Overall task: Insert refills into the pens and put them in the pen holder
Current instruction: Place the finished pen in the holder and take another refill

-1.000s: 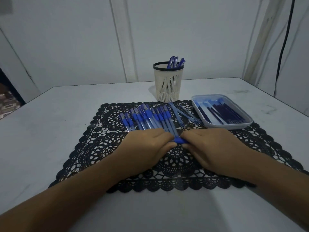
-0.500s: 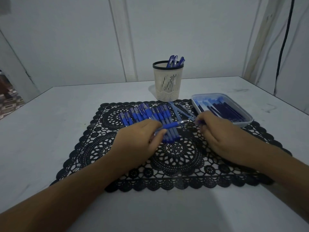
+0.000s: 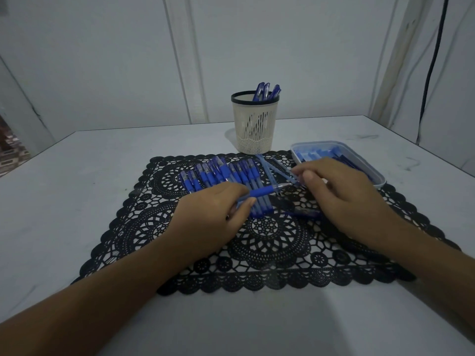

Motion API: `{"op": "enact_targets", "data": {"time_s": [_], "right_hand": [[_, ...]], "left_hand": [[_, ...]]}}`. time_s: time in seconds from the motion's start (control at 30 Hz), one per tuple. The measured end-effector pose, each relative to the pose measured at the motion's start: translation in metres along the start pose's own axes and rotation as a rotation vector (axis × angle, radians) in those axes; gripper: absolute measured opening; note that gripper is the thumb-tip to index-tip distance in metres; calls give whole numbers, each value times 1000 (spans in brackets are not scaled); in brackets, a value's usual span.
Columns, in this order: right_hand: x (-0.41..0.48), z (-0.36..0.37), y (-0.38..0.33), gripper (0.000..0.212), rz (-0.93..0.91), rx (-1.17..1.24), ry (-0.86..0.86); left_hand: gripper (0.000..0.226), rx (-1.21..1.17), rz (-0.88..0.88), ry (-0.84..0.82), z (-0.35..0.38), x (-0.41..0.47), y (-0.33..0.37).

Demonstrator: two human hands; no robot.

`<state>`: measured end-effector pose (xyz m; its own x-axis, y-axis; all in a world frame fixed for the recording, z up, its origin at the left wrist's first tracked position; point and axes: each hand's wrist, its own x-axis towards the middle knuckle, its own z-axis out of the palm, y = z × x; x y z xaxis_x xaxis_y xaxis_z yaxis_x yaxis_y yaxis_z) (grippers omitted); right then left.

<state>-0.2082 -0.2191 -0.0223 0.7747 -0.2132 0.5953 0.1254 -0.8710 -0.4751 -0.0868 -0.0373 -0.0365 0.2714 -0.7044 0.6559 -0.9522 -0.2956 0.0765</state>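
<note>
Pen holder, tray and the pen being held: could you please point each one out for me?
pen holder (image 3: 254,129): head view, front of its slotted wall.
tray (image 3: 316,143): head view, far rim.
held pen (image 3: 264,191): head view, blue grip sleeve.

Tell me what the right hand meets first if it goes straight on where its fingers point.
Probably the loose refills on the lace mat, lying just ahead of the right hand; depth is unclear.

Dim bluish light; soft shadows near frame bottom; wide-angle bending at edges.
</note>
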Motion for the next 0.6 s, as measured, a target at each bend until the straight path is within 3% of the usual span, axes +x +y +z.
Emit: {"op": "enact_targets", "data": {"time_s": [0.1,0.2,0.33,0.6], "right_hand": [[0,-2,-13,39,150,201,-103],[-2,-1,-15,35,159,182,-213],[-3,-2,-12,31,150,214,-225],[-5,-2,-8,30,-106,111,-135]], "left_hand": [[29,-11,108,3,2,-1,-1],[30,-16,186,-8,2,-2,0],[31,-48,188,-49,2,-2,-1],[35,-212,106,-142,0,0,1]]}}
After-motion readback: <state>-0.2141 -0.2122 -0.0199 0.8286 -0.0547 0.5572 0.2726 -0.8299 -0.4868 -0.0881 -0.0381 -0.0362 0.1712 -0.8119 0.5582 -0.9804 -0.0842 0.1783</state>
